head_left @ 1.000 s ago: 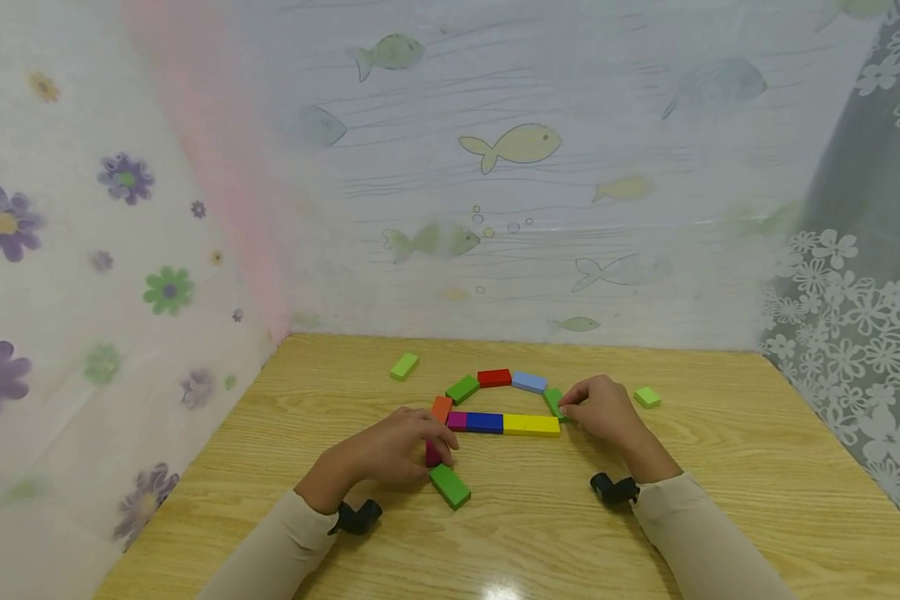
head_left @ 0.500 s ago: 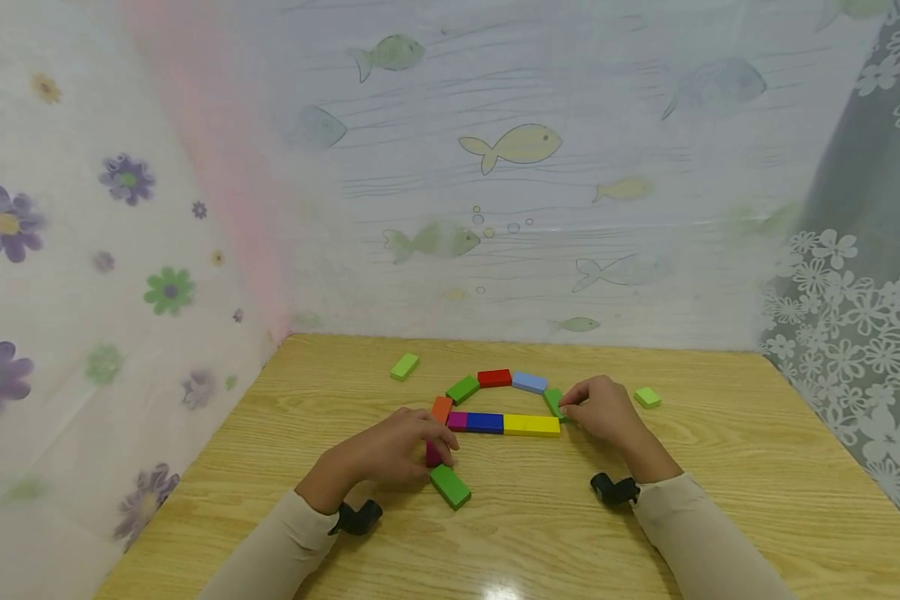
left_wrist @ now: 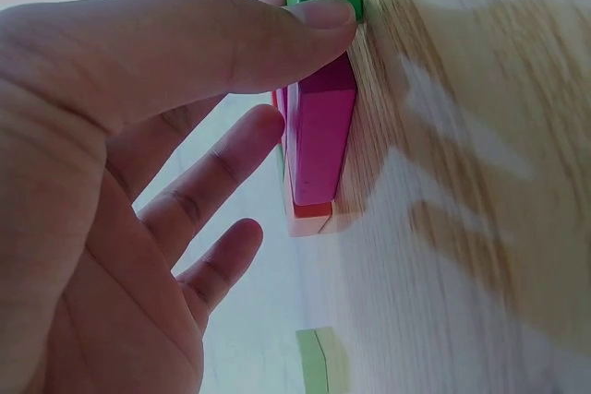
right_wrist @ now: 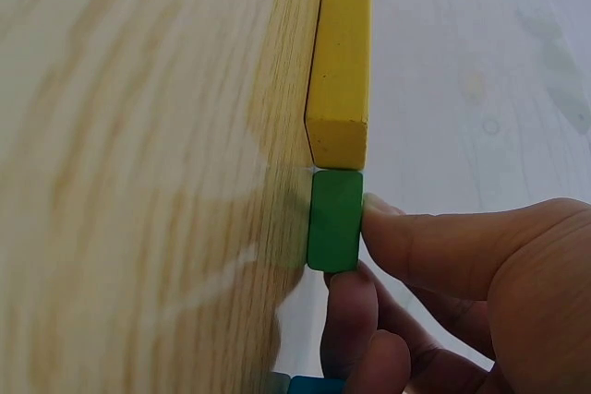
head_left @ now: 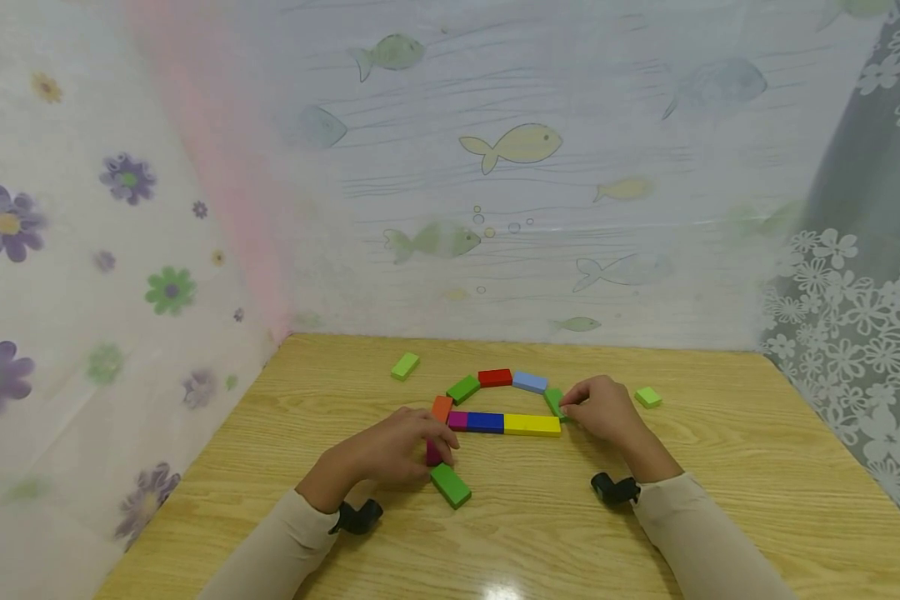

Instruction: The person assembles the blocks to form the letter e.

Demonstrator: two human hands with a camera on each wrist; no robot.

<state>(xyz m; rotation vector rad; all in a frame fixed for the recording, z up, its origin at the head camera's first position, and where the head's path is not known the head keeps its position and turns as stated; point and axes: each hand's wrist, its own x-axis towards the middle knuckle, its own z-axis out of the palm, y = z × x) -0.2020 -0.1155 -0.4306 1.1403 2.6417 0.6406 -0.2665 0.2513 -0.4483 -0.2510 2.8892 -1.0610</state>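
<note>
Coloured wooden blocks form an arch with a straight row across it. My left hand holds the magenta block at the arch's left foot. Its thumb lies at the joint with a green block; the index finger is mostly hidden behind, and the other fingers are spread. At the arch's right end, my right hand pinches another green block between thumb and fingers. That block's end meets the yellow block. An orange block lies just beyond the magenta one.
A green block, a red block and a light blue block make the arch's top. A small purple block and a dark blue block continue the row. Light green blocks lie apart, left and right.
</note>
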